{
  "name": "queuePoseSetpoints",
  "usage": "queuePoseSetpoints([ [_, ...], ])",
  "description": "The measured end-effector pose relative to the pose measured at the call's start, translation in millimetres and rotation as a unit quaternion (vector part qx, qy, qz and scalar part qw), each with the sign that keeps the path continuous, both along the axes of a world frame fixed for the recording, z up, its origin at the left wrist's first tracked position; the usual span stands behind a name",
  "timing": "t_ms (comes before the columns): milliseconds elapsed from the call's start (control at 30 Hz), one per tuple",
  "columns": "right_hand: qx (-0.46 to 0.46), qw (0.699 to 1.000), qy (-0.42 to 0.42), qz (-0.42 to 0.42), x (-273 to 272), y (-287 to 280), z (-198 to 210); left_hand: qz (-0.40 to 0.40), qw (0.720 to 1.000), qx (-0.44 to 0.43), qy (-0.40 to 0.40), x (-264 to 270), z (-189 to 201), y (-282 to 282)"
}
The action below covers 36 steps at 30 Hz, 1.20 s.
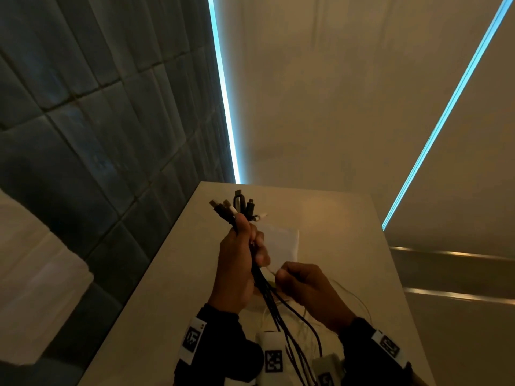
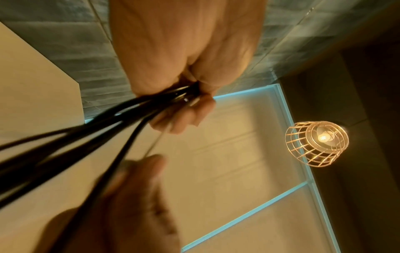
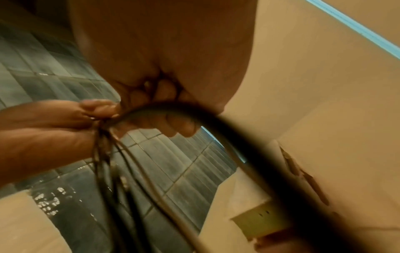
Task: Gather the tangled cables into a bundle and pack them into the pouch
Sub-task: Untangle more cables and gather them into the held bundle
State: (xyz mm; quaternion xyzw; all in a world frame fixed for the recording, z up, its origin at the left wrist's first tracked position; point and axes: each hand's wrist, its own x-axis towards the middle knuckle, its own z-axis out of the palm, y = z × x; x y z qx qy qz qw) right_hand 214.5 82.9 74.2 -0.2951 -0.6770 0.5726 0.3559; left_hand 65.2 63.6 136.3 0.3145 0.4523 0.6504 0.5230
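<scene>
Black cables gripped in both hands; markers' patterns unreadable.

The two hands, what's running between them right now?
A thin white cable stretches from the left hand, which grips the cable bundle, to the right hand pinching it. The head view shows it best.

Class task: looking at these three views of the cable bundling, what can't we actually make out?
- Pouch: head view, partly behind the left hand; whether it is open is unclear.
- Cables: lower ends run off the bottom edge.
- Right hand grip: which strand it pinches is blurred in the right wrist view.
</scene>
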Motion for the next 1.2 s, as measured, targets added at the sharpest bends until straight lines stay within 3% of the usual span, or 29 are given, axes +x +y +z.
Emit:
queuePoseSetpoints([
  [300, -0.029, 0.987, -0.153, -0.032, 10, 4, -98, -0.019, 1.000, 0.004, -0.002, -14, 6, -7],
  [433, -0.052, 0.987, -0.149, -0.031, 10, -3, -108, 0.018, 1.000, 0.003, -0.014, -20, 6, -10],
  [600, -0.061, 0.972, -0.220, -0.049, 17, -3, -127, 0.043, 0.998, -0.004, -0.042, -24, 4, -13],
  [667, -0.029, 0.967, -0.237, -0.086, 16, 1, -117, 0.048, 0.998, -0.022, -0.033, -25, 2, -14],
  [767, -0.032, 0.979, -0.127, -0.156, 6, 11, -68, 0.057, 0.996, -0.063, 0.002, -25, 0, -13],
  [900, -0.033, 0.992, 0.062, -0.109, -6, 6, 21, 0.055, 0.993, -0.098, 0.026, -19, 2, -14],
  [967, -0.027, 0.995, 0.084, -0.050, -10, -5, 46, 0.036, 0.995, -0.091, 0.016, -15, 5, -15],
  [1067, -0.057, 0.996, 0.063, 0.007, -15, -18, 51, -0.019, 0.997, -0.054, -0.054, -11, 13, -17],
  [1200, -0.091, 0.994, 0.057, -0.011, -11, -20, 32, -0.033, 0.991, 0.010, -0.126, -12, 20, -21],
])
